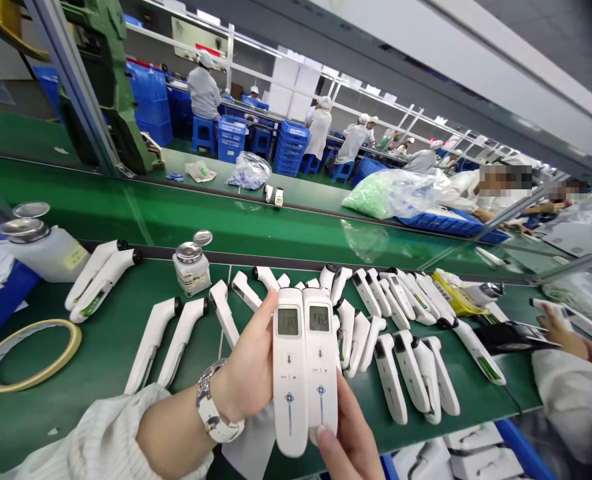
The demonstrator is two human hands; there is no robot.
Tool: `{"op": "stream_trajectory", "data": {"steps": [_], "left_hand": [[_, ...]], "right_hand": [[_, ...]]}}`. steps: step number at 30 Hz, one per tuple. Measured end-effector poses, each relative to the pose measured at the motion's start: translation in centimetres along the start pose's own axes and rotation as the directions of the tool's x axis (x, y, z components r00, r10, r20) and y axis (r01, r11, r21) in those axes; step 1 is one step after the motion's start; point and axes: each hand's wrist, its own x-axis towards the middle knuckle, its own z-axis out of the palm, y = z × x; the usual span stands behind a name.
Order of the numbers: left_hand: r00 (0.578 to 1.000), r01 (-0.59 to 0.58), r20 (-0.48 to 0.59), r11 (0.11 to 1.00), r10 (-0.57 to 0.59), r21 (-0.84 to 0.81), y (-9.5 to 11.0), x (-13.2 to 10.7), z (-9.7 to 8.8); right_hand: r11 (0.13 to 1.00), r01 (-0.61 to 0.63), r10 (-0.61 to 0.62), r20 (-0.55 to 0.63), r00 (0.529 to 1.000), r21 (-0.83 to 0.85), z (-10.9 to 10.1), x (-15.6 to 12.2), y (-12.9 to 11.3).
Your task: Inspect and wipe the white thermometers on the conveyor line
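Two white infrared thermometers stand side by side in my hands, screens toward me: the left thermometer (290, 393) and the right thermometer (321, 373). Both small displays are lit with digits. My left hand (251, 363) wraps around the left one from the side, a watch on its wrist. Fingers of my right hand (349, 427) close on the lower part of the right one, thumb at its bottom edge. Around them on the green bench lie many more thermometers, among them a pair (169, 343) to the left and a group (416, 377) to the right.
A roll of tape (71, 350) and a pump bottle (192, 267) are on the left. A blue bin (526, 453) of thermometers sits below the bench's front edge. At right, a co-worker's hand (563, 330) holds a white device. A raised green ledge (191, 213) runs behind.
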Motion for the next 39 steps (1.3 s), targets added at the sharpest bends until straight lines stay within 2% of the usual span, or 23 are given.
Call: {"op": "stream_trajectory", "data": {"steps": [3, 8, 16, 23, 32, 35, 39], "left_hand": [[0.999, 0.012, -0.033, 0.999, -0.013, -0.05, 0.1, 0.0, 0.2], [0.999, 0.028, -0.032, 0.999, -0.03, -0.041, 0.2, -0.1, 0.2], [0.996, 0.055, -0.066, 0.998, -0.053, 0.029, 0.2, -0.2, 0.2], [0.994, 0.054, -0.09, 0.999, -0.055, -0.007, 0.1, 0.2, -0.2], [0.992, 0.076, -0.097, 0.996, -0.08, -0.038, 0.4, 0.2, -0.1], [0.991, 0.081, -0.107, 0.995, -0.087, -0.054, 0.4, 0.1, 0.0], [0.988, 0.088, -0.125, 0.994, -0.095, -0.06, 0.3, 0.1, -0.1]], "right_hand": [[0.999, 0.029, -0.028, 0.04, 0.999, -0.029, 0.0, 0.0, -0.3], [0.996, 0.072, -0.067, 0.113, 0.991, -0.043, -0.2, -0.1, -0.5], [0.99, 0.08, -0.064, 0.132, 0.989, -0.12, -1.5, 0.4, 0.9], [0.974, 0.145, -0.124, 0.124, 0.985, -0.172, -0.6, 0.0, 0.5], [0.989, 0.13, -0.114, 0.203, 0.972, -0.067, -1.7, 0.1, 1.3], [0.988, 0.154, -0.142, 0.244, 0.959, -0.032, -1.7, 0.1, 1.3], [0.98, 0.196, -0.183, 0.237, 0.954, -0.032, -1.2, 0.2, 1.0]]}}
